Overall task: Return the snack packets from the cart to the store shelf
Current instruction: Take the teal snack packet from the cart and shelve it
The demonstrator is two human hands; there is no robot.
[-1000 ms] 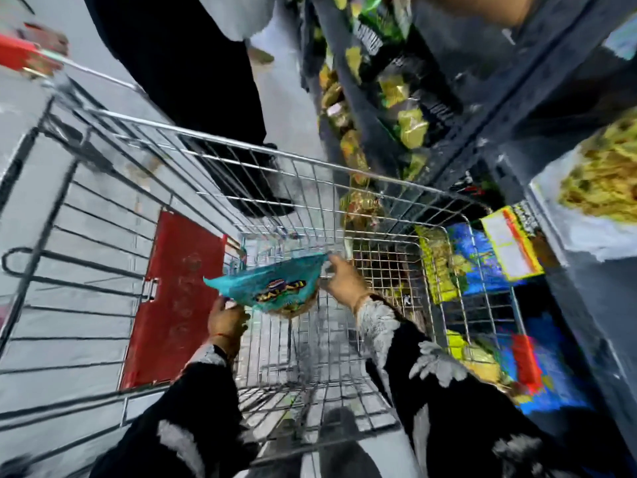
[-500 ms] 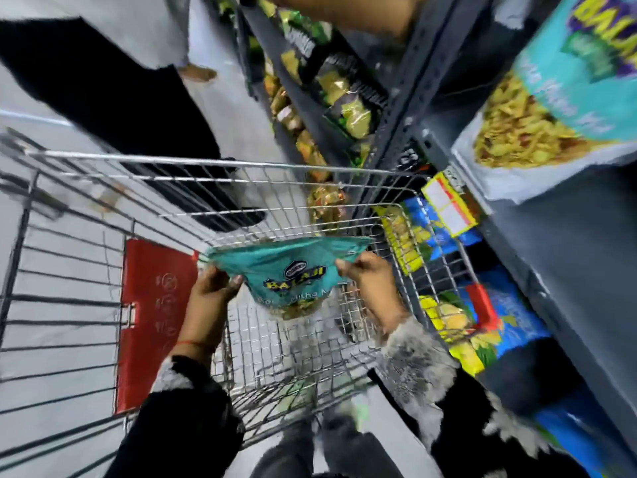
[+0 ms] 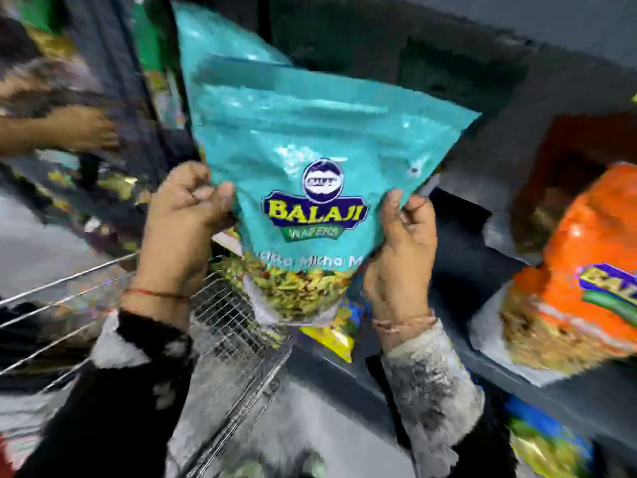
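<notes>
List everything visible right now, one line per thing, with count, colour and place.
Balaji snack packet: one, teal, held upright at centre, in front of the shelf.
Second teal packet: one, behind the held one, top centre.
Orange Balaji packet: one, lying on the shelf at right.
Yellow-and-blue packets: count unclear, below the held packet.
Shelf: dark grey, right half.
Cart: one, silver wire, lower left.
Another person's hand: one, blurred, far left.
Sleeves: two, black with white patches, bottom.
Left hand: grips the packet's left edge.
Right hand: grips its right edge.
</notes>
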